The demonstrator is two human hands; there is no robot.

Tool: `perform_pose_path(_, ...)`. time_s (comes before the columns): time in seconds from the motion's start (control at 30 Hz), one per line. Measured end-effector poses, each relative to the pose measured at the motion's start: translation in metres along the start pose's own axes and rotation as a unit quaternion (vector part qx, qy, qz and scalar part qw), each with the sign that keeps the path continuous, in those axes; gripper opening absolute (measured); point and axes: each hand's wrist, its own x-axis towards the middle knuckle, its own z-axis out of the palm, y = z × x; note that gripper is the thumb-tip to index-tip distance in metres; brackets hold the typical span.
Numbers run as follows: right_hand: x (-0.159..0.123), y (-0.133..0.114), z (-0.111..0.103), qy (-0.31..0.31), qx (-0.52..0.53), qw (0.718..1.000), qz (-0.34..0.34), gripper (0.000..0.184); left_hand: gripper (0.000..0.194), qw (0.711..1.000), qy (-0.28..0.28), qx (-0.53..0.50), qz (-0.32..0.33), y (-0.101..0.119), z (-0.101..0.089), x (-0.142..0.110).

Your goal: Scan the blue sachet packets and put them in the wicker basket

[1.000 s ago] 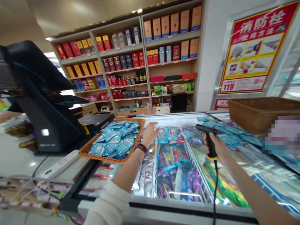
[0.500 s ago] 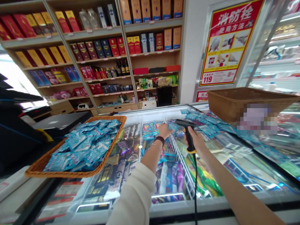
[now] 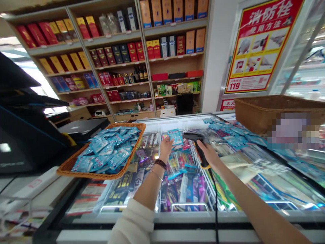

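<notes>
My left hand [image 3: 166,147] pinches a small blue packet [image 3: 175,137] by its left edge, held up over the glass top of a chest freezer [image 3: 149,217]. In my right hand [image 3: 207,154] is a black and yellow barcode scanner [image 3: 200,149], its head pointing left toward the packet. The scanner's cord [image 3: 216,203] hangs down toward me. On the left, an orange wicker basket [image 3: 101,175] is heaped with blue packets [image 3: 109,145] of the same look. More blue packets [image 3: 236,140] lie spread on the glass at the right.
A brown wicker basket [image 3: 254,115] stands on the freezer at the right. Black equipment [image 3: 20,135] rises at the far left. Behind the freezer are wooden shelves [image 3: 119,64] of boxed goods and a red poster [image 3: 264,47]. Wrapped goods show under the glass.
My left hand has moved left with the blue packet, which now faces me more fully. The scanner has turned and shifted slightly left. The whole view has swung a little to the left.
</notes>
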Motion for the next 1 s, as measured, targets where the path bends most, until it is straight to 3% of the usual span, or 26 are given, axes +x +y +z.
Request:
perform_pose_path(0.17, -0.014, 0.003, 0.016, -0.099, -0.111, 0.987, -0.056, 0.062, 0.018, 0.994, 0.031, -0.088, -0.058, 0.006, -0.016, -0.010)
perform_pose_path(0.37, -0.014, 0.009, 0.011, -0.066, -0.123, 0.989, -0.057, 0.063, 0.037, 0.993, 0.060, -0.089, -0.047, 0.002, -0.013, -0.009)
perform_pose_path(0.8, -0.015, 0.009, 0.009, -0.079, -0.140, 0.985, -0.066, 0.061, 0.030, 0.991, 0.045, -0.113, -0.051, 0.006, -0.013, -0.010)
perform_pose_path(1.0, -0.016, 0.009, 0.008, -0.082, -0.150, 0.982, -0.076, 0.061, 0.036, 0.991, 0.051, -0.110, -0.054, 0.006, -0.014, -0.010)
